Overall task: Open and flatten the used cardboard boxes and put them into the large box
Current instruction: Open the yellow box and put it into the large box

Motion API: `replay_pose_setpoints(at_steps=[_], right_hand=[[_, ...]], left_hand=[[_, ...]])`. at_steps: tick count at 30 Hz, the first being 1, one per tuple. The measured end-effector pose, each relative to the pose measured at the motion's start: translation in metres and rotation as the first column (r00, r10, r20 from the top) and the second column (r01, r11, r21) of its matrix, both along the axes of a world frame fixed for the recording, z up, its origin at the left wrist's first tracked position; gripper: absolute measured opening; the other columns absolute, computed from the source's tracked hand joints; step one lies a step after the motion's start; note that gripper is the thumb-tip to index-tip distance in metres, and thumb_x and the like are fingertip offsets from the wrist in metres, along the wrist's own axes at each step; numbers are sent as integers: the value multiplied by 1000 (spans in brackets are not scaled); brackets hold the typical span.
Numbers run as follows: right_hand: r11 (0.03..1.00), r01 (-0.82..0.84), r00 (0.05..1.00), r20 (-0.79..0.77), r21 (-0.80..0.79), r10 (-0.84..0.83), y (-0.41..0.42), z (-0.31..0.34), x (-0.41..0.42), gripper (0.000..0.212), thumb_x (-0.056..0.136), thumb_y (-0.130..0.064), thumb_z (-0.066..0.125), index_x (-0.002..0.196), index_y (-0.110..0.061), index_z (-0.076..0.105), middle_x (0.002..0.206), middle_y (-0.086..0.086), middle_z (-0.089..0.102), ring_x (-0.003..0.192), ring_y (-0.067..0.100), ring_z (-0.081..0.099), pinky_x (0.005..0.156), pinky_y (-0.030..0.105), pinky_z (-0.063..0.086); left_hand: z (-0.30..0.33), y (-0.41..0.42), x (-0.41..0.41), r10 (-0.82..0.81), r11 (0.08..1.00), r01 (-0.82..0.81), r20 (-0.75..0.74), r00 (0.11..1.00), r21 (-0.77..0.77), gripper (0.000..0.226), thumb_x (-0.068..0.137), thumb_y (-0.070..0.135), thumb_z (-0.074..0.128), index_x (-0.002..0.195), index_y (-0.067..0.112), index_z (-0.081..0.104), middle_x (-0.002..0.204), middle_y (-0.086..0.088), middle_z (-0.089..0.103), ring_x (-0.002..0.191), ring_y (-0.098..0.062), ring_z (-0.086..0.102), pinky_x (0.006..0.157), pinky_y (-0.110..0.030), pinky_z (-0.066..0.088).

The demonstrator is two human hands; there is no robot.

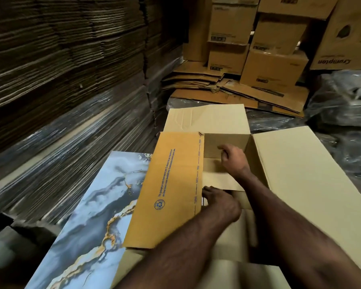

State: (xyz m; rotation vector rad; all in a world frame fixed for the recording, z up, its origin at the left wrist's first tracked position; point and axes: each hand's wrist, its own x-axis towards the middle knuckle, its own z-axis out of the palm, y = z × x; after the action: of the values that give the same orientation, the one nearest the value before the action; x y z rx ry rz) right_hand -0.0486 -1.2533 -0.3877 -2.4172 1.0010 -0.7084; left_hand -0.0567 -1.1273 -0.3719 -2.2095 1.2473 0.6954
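The large pale box [300, 174] stands open in front of me with its flaps spread outward. A tan cardboard panel with blue print [171, 188] lies along the box's left side. My left hand [219, 203] grips this panel's inner edge, with the fingertips curled over it. Deeper in the box, my right hand [231, 157] has its fingers curled at the far end of a flattened pale cardboard sheet [217, 178] lying inside. Both forearms reach in from the lower right.
A blue marbled board [88, 226] lies to the left of the box. A tall wall of stacked flat cardboard [67, 69] rises on the left. Flattened boxes [227, 90] and stacked brown cartons [273, 59] sit behind. Plastic-wrapped bundles [342, 105] are at the right.
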Motion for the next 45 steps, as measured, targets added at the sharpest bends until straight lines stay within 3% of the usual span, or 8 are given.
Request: replay_pose_setpoints(at_steps=[3,7,11,15,26,30,35,45], right_hand=[[999,21,1000,0,-48,-21,14,18,-10,33,89,1,50,115,-2,70,116,16,70,110,33,64,95,35,46],[999,44,997,-64,-30,-46,36,45,-13,33,91,0,50,118,-4,69,115,17,70,108,34,64,91,34,47],[998,-17,996,-89,-65,11,63,63,-2,34,93,-3,49,120,-7,69,117,13,71,110,31,65,94,37,51],[991,-116,984,-144,-64,106,92,65,13,32,97,-7,48,123,-9,67,124,9,68,116,26,61,100,39,49],[988,-148,971,-198,-48,136,128,30,23,29,95,-8,51,118,-9,69,121,9,69,116,28,60,97,33,45],[993,-71,989,-133,-90,59,128,19,10,28,92,-4,53,114,-5,71,113,12,71,108,30,64,92,35,49],[997,-74,977,-205,-35,65,137,-4,-7,33,94,-10,54,125,-10,65,125,12,63,116,30,57,99,37,47],[987,-65,918,-380,147,117,170,-47,-37,44,94,-14,55,138,-12,52,141,17,47,129,35,48,105,37,43]], left_hand=[[34,6,1,111,994,-111,72,991,-1,72,101,33,49,154,-3,15,158,-31,11,145,-52,8,113,-61,20],[114,27,19,146,968,-142,4,989,-206,66,101,36,48,155,7,24,158,-32,12,142,-58,9,105,-76,16],[165,74,84,165,915,-127,68,984,-383,52,105,30,41,151,8,33,157,-25,24,143,-49,20,110,-70,17],[149,109,166,397,866,-320,138,907,-384,53,101,41,46,144,9,46,148,-21,41,135,-45,39,109,-63,33],[28,152,214,331,878,-390,-238,913,-278,70,96,54,50,145,5,42,151,-14,43,136,-32,44,107,-34,39],[12,138,217,424,743,-559,-387,819,-368,84,90,60,55,152,9,27,156,-15,32,140,-33,36,109,-38,36],[-20,142,207,461,694,-567,-330,824,-445,97,85,48,68,154,16,8,156,-14,22,137,-37,34,108,-49,39],[-41,142,206,397,301,-803,-698,596,-515,50,87,21,56,137,22,55,127,-11,65,113,-34,61,98,-39,50]])
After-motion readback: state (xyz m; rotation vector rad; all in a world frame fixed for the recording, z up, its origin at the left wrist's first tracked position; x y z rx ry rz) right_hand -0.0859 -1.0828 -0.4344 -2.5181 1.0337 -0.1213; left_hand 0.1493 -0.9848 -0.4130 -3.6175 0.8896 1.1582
